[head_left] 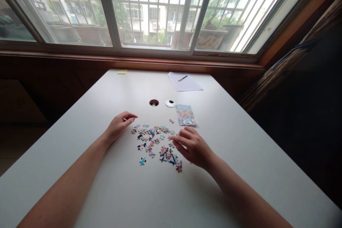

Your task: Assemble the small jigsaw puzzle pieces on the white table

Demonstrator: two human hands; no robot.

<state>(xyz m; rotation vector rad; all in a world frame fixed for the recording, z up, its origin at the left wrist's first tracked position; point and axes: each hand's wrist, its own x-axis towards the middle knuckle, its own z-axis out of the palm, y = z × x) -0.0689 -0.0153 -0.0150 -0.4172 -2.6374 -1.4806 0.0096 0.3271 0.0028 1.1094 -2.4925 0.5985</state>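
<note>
Several small colourful jigsaw pieces [151, 136] lie scattered on the white table [128, 185]. A few joined pieces [169, 156] form a small cluster nearer to me. My left hand [119, 124] rests at the left edge of the scatter with fingers loosely curled and nothing visible in them. My right hand [191, 146] hovers over the right side of the pieces, fingers stretched out toward them and holding nothing. A colourful picture card [185, 114] lies just beyond my right hand.
A round cable hole [154, 103] and its white cap [170, 103] sit behind the pieces. Farther back lie a sheet of paper [185, 82] with a pen [183, 78] and a yellow note [122, 72]. A window runs along the far wall.
</note>
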